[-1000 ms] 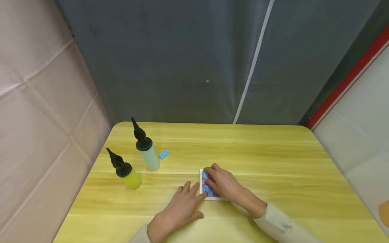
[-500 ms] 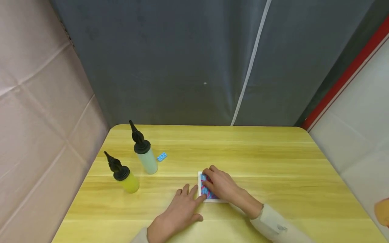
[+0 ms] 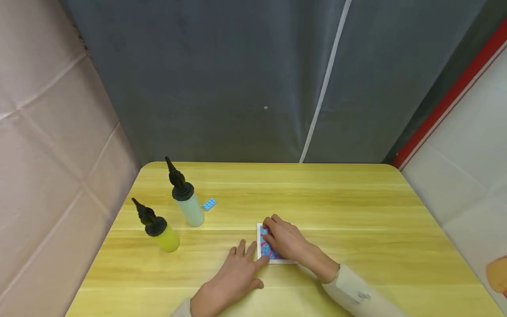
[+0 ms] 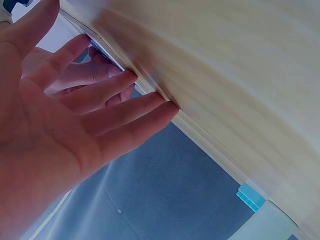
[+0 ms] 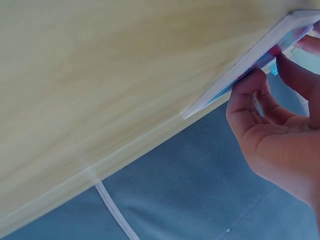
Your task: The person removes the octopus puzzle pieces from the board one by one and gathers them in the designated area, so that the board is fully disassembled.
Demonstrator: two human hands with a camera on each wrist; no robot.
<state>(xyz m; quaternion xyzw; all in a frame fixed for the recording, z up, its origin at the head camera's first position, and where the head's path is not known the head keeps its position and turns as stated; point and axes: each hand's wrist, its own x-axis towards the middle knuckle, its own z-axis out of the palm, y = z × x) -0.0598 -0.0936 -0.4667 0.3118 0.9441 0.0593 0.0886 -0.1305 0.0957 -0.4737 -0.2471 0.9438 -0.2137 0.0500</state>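
A flat picture panel (image 3: 266, 252), blue and pink with a white border, lies on the table. My left hand (image 3: 237, 275) is spread low at its left side, index fingertip at the near left corner. In the left wrist view its fingers (image 4: 135, 132) are extended and apart, tips at the tabletop. Over the right part of the panel, my right hand (image 3: 291, 240) bends its fingers and thumb onto the picture. The right wrist view shows those bent fingertips (image 5: 252, 80) against the picture face; I cannot tell whether they pinch anything. That hand hides much of the panel.
On the left of the wooden table (image 3: 356, 211) stand two pump-like bottles with pointed black tops, one pale green (image 3: 192, 211) and one yellow (image 3: 168, 240). A small blue toy brick (image 3: 209, 204) lies beside the pale green one. A dark curtain (image 3: 222, 88) hangs behind the table.
The head view has shifted slightly, moving the whole scene a little left. Both hands stay at the panel in nearly the same pose.
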